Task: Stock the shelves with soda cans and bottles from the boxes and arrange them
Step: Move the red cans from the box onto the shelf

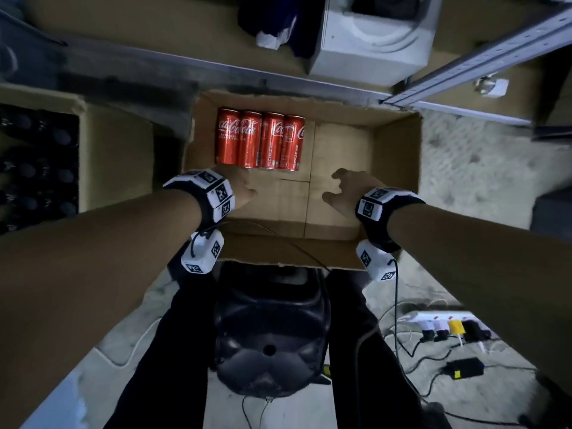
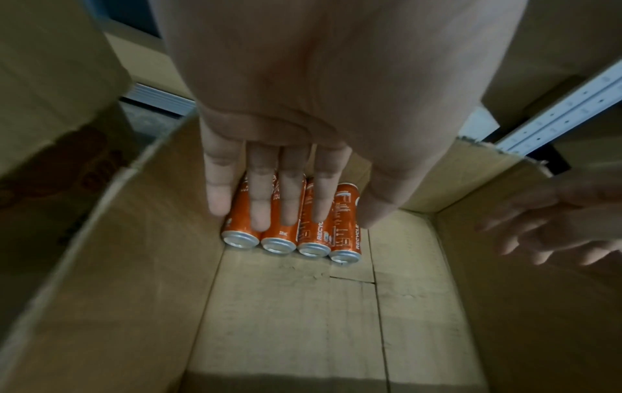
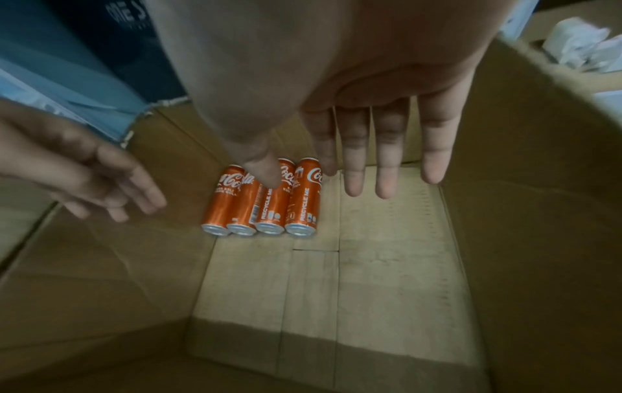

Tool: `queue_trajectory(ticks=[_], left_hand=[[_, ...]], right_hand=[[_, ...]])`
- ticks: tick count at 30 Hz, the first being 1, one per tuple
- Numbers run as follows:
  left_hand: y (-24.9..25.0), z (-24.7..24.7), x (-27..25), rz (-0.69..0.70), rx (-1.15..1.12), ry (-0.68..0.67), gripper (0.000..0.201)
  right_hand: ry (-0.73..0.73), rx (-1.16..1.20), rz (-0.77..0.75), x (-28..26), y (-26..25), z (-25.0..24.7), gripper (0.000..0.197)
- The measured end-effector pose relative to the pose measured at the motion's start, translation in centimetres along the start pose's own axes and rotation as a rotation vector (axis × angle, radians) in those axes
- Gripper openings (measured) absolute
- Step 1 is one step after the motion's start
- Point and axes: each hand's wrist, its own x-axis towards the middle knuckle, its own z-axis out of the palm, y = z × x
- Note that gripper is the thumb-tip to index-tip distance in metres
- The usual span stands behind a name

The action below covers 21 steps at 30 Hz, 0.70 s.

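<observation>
Four red cans (image 1: 260, 140) lie at the box's (image 1: 399, 156) far-left corner, beneath the spread, empty left grip (image 1: 241, 188); right grip (image 1: 349, 193) also spread, empty.

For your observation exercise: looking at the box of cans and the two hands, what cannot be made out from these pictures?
- Upper parts of the four cans: left wrist view, covered by the left hand.
- Second can's label: right wrist view, partly behind the right hand thumb.
- Dark crate contents: head view, too dim and blurred.

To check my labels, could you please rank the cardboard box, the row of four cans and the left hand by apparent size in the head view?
1. cardboard box
2. row of four cans
3. left hand, partly hidden
</observation>
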Motion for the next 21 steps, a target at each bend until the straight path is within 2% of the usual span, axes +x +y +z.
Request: queue_trajectory(ticks=[4,6,9,11,15,18,21], left_hand=[[0.5,0.7,5.9,0.009,0.09,-0.015,0.045],[0.5,1.1,8.4,0.033,0.13,0.018,0.046],[0.4,1.9,11.8,0.132,0.17,0.14,0.044],[0.8,2.5,13.7,0.143,0.205,0.237,0.052],[2.1,4.2,16.2,0.117,0.253,0.407,0.088],[2.0,5.4,17.3,0.11,0.269,0.48,0.096],[1.4,6.7,17.8,0.103,0.28,0.539,0.09]], right_hand=[[0.095,0.002,-0.038,4.8,0.3,0.5,0.077],[0.151,0.05,-0.043,7.3,0.6,0.9,0.08],[0.202,0.163,-0.01,11.0,0.6,1.6,0.084],[0.212,0.252,0.031,13.1,0.2,1.9,0.082],[0.217,0.352,0.02,16.5,-1.1,2.3,0.053],[0.232,0.494,0.017,18.3,-2.5,2.7,0.038],[0.244,0.635,0.02,19.4,-4.1,3.5,0.055]])
